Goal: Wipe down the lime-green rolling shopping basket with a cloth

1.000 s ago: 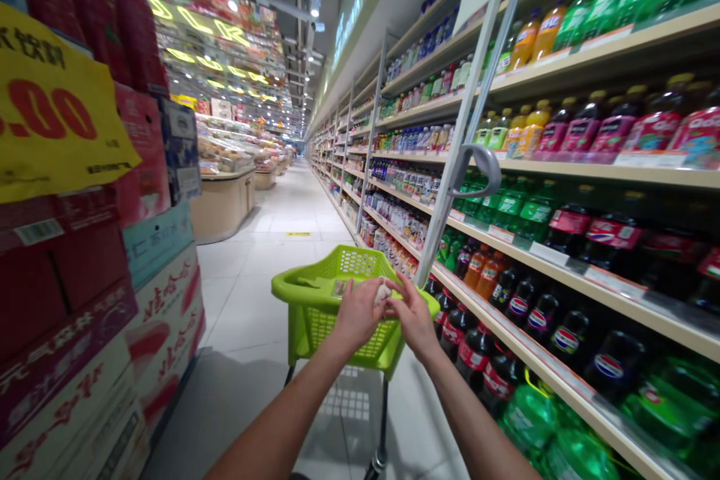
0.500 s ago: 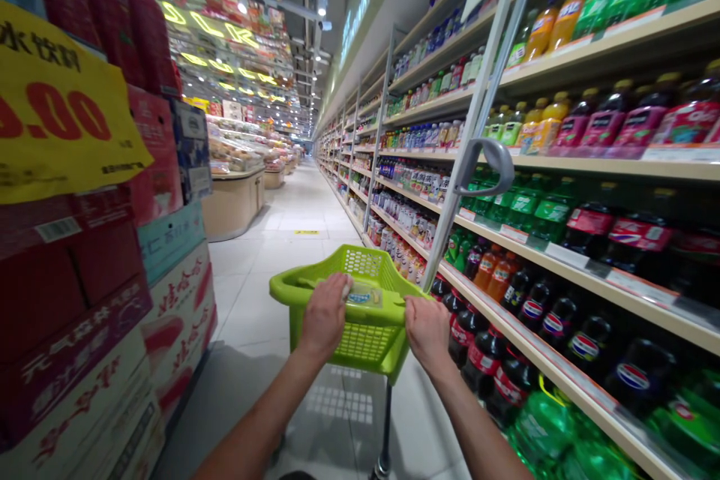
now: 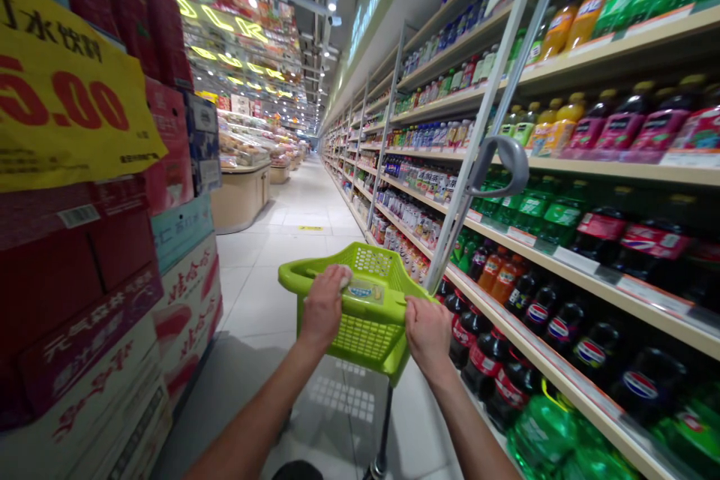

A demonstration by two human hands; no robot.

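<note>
Left hand (image 3: 323,307): closed over the cart handle (image 3: 376,305), a small pale thing under its fingers.
Right hand (image 3: 428,328): wrapped round the handle's right end.
Cart (image 3: 360,337): green mesh, 12 o'clock, on the aisle floor (image 3: 264,277).
3 o'clock: drinks shelves (image 3: 568,261); a slanted metal pole (image 3: 478,142) just beside the cart.
9 o'clock: stacked cartons (image 3: 112,300), yellow price sign (image 3: 67,112).

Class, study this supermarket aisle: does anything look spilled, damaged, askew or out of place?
Nothing stands out. The green cart sits level, the floor shows no spill, and the bottles stand in rows. The shelf posts slant, probably from lens distortion.
</note>
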